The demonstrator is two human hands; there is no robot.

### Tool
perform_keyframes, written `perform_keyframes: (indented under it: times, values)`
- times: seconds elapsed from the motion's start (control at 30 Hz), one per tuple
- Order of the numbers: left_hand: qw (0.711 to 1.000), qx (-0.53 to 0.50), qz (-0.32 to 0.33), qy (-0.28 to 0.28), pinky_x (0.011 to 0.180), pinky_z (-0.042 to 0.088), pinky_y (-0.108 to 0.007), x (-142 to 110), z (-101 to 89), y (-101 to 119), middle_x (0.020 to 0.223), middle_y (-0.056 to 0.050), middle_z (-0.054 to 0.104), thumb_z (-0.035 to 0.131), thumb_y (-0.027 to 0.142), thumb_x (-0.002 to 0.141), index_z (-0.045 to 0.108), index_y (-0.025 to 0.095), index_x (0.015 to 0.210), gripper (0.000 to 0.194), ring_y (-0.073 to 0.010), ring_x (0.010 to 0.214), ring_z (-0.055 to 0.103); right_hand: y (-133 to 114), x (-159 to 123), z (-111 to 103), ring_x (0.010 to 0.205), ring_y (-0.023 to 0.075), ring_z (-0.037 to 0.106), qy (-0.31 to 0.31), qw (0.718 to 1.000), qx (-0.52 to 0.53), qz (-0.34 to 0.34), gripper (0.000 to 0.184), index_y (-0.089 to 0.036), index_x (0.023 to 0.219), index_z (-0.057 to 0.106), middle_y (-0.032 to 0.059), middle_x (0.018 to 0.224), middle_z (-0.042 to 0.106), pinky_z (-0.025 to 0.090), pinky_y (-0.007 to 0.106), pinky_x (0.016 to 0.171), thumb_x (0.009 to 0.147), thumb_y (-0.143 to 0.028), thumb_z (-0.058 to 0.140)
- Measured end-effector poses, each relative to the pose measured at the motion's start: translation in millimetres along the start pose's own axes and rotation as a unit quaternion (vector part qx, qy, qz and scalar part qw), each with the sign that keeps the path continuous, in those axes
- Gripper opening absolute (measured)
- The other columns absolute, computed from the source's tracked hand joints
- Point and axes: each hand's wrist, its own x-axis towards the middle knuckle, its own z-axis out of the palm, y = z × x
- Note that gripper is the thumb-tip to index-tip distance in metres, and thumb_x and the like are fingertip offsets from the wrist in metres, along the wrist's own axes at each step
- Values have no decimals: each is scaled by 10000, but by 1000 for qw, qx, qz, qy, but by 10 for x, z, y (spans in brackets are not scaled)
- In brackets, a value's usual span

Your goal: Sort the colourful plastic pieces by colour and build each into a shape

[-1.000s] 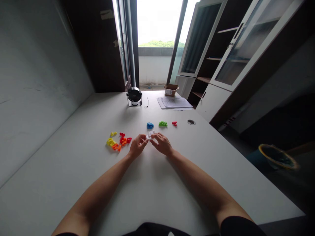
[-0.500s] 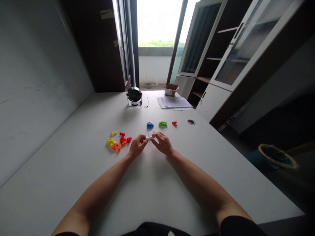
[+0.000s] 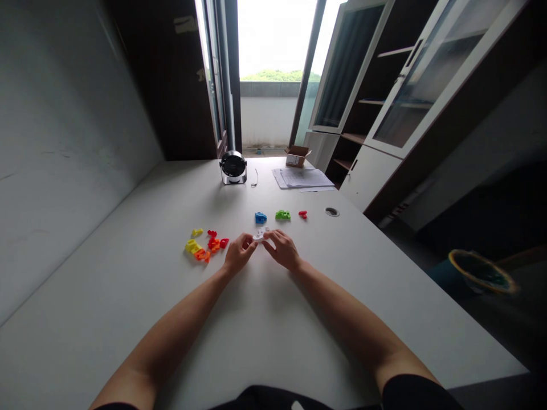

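Head view, left hand (image 3: pixel 239 254), right hand (image 3: pixel 282 250), holding white piece (image 3: pixel 260 234) (plastic)

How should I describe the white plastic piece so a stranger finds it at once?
On the white table, look in front of the black desk fan. Between the left hand and right hand is a white plastic piece. Unlike the coloured pieces nearby, it is white and held.
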Motion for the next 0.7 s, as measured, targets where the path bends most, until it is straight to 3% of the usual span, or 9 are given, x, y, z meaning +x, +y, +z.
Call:
perform_keyframes:
  times: [0.7]
  values:
    - [1000,2,-13,-4,595,410,-231,-6,-11,36,758,14,626,585,449,896,610,186,911,265,-126,639,556,-18,9,-18,947,253,622,-1,1000,-4,-3,88,-240,1040,592,76,983,685,514,395,821,1001,-295,535]
